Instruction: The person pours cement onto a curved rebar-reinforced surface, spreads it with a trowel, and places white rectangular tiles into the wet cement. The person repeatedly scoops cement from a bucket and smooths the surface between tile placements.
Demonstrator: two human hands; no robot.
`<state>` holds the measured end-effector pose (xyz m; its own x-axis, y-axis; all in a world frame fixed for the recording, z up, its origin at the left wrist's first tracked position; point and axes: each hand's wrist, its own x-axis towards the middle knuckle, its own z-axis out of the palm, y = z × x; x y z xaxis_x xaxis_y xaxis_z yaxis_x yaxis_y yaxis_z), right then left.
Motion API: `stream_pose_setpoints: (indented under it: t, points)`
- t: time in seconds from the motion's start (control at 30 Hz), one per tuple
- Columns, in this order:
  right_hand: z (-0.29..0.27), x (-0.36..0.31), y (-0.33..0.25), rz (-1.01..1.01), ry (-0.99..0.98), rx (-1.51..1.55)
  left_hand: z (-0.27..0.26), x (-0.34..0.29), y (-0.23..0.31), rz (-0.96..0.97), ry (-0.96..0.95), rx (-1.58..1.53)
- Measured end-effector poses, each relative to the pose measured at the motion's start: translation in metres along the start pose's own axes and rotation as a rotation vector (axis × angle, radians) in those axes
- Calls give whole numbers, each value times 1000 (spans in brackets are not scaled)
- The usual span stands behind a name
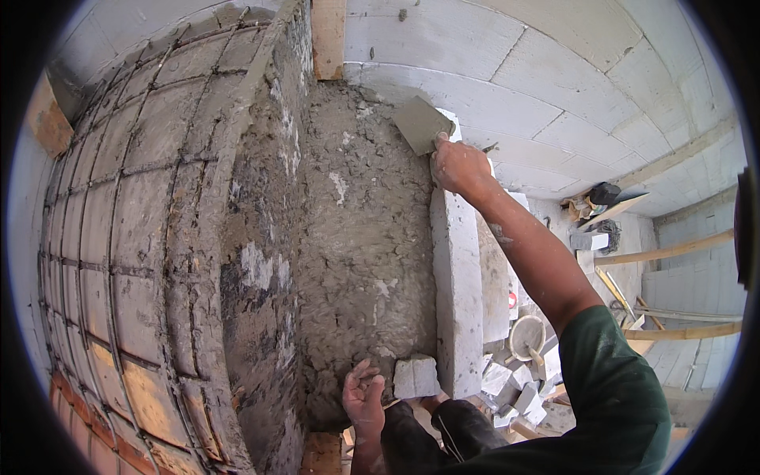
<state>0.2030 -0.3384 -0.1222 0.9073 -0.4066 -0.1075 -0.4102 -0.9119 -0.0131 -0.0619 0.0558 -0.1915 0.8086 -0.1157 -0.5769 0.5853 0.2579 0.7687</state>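
My right hand [463, 165] grips a trowel [422, 127] by its handle. The flat, mortar-coated blade lies over the far right corner of a wet grey concrete bed [360, 214], beside the top of a long row of white blocks [459, 285]. Down at the near end, my left hand [364, 396] is held with loosely bent fingers, thumb apart, and nothing in it. A small white block piece [416, 378] sits just right of that hand, closing part of the bed's near edge.
Left of the bed stands a mortar-smeared board [265, 229], with a grid of steel bars [119, 174] beyond it. A white block wall [507, 59] rises at the back. Lower on the right are a round bucket [528, 336], broken block pieces [522, 396] and wooden poles [673, 249].
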Motion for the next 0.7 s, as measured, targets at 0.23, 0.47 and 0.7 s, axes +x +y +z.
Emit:
stream_pose_setpoints:
  t: [0.23,0.47,0.7]
  points:
    - [9,79,-39,-25,-264,-379,9,-5,5,78,-51,-54]
    - [-30,65,-49,-93,-264,-338,-6,-11,10,104,-68,-31]
    - [-33,52,-46,-123,-321,-406,-14,-12,2,70,-47,-45]
